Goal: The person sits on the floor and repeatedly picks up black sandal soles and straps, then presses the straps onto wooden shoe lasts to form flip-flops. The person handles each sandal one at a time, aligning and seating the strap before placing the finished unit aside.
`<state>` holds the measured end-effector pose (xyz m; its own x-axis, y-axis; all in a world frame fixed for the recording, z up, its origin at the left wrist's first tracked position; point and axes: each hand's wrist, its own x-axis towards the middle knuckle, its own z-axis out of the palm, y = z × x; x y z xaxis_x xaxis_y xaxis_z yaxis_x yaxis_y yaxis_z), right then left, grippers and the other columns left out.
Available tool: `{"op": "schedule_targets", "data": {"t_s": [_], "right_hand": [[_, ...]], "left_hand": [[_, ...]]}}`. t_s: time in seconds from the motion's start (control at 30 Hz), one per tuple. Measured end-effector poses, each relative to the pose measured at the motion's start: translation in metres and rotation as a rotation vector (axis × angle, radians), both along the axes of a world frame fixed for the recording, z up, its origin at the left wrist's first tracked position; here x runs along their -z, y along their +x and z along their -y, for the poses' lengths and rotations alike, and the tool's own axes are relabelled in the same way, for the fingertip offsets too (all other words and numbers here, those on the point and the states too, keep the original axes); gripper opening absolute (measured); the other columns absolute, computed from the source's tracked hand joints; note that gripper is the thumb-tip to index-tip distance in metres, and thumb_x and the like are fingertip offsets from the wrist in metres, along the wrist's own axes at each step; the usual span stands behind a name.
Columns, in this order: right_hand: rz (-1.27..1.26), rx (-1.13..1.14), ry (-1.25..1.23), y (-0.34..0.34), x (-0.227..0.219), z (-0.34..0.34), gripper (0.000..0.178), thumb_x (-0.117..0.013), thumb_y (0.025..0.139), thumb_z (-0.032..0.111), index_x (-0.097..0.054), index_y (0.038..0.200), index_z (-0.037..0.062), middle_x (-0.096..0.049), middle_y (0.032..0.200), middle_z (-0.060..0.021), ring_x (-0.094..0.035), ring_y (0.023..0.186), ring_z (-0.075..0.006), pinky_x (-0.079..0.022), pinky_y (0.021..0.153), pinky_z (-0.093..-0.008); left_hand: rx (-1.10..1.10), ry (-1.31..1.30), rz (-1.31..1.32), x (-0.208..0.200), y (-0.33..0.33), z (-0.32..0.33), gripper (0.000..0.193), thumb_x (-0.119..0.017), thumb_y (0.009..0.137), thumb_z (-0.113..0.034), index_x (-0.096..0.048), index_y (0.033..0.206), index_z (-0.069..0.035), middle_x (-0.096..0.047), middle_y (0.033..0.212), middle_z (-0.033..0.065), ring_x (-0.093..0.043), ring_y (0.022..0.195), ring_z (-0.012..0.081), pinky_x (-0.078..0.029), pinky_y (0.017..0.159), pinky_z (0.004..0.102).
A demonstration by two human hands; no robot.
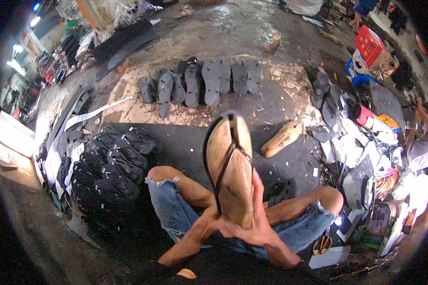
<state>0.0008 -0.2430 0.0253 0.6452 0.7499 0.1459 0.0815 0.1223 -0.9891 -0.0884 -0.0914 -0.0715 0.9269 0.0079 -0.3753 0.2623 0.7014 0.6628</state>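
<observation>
A wooden foot-shaped last [231, 180] stands upright before me, toe end away, with a slot in its toe. Dark thong straps [226, 164] of a flip-flop lie across it, and the edge of a black sole shows along its left side. My right hand [254, 223] wraps the heel end, one finger stretched up the right side. At the heel's lower left is my left hand [211, 223], closed round it; its fingers are partly hidden. Another wooden last [281, 138] lies on the dark mat [185, 142] to the right.
Grey soles [212, 83] lie in a row on a worn board beyond the mat. Black flip-flops [121, 159] are heaped at left. Orange-handled scissors [322, 245] lie near my right knee, below scraps and a red box [369, 46]. A person stands far right.
</observation>
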Motion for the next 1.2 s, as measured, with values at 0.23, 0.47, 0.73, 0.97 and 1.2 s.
{"op": "schedule_targets", "data": {"t_s": [0.23,0.47,0.73,0.97,1.2], "right_hand": [[0.091,0.161,-0.31,-0.009,0.047,-0.04,0.125,-0.073,0.089,0.002,0.021,0.171,0.0048,-0.016,0.176,-0.0283,-0.027,0.162,-0.039,-0.025,0.131,-0.0497],[-0.5,0.091,-0.087,-0.029,0.069,-0.014,0.116,-0.065,0.091,-0.003,0.016,0.171,0.0107,-0.027,0.172,-0.0289,-0.039,0.153,-0.0396,-0.032,0.128,-0.0501],[-0.027,0.316,-0.225,0.098,0.066,-0.086,0.089,-0.076,0.098,0.02,-0.025,0.168,-0.0017,-0.035,0.17,-0.0243,-0.039,0.152,-0.0325,-0.031,0.126,-0.041],[0.01,-0.407,-0.338,0.136,0.076,-0.204,0.047,-0.081,0.099,0.034,-0.076,0.133,0.0024,-0.074,0.116,-0.0068,-0.065,0.11,-0.0177,-0.049,0.102,-0.0336],[1.237,0.482,-0.743,0.296,0.256,-0.282,0.08,-0.089,0.082,0.019,-0.05,0.15,0.0091,-0.054,0.148,-0.0126,-0.051,0.137,-0.0396,-0.047,0.11,-0.0548]], "left_hand": [[-0.468,0.011,-0.135,-0.044,0.025,-0.003,0.054,-0.032,0.116,-0.022,-0.039,0.166,-0.002,-0.052,0.162,0.0137,-0.05,0.148,0.0271,-0.037,0.127,0.0402],[-0.598,1.34,-0.28,-0.049,0.008,-0.171,0.037,-0.061,0.109,-0.03,-0.071,0.12,0.004,-0.075,0.104,0.0191,-0.072,0.1,0.0274,-0.054,0.095,0.0444],[-0.322,1.696,0.046,-0.071,-0.018,-0.148,0.071,-0.102,0.07,-0.041,-0.074,0.118,0.002,-0.078,0.105,0.02,-0.076,0.099,0.0248,-0.058,0.089,0.0403],[-0.317,0.802,-0.341,-0.034,-0.106,-0.121,0.043,-0.078,0.101,-0.013,-0.068,0.139,0.003,-0.076,0.122,0.0139,-0.073,0.106,0.0229,-0.065,0.09,0.0401],[-1.586,0.475,-0.703,-0.033,-0.246,-0.132,0.048,-0.068,0.107,-0.009,-0.053,0.151,0.0,-0.068,0.121,0.0107,-0.072,0.105,0.0234,-0.071,0.082,0.0425]]}}
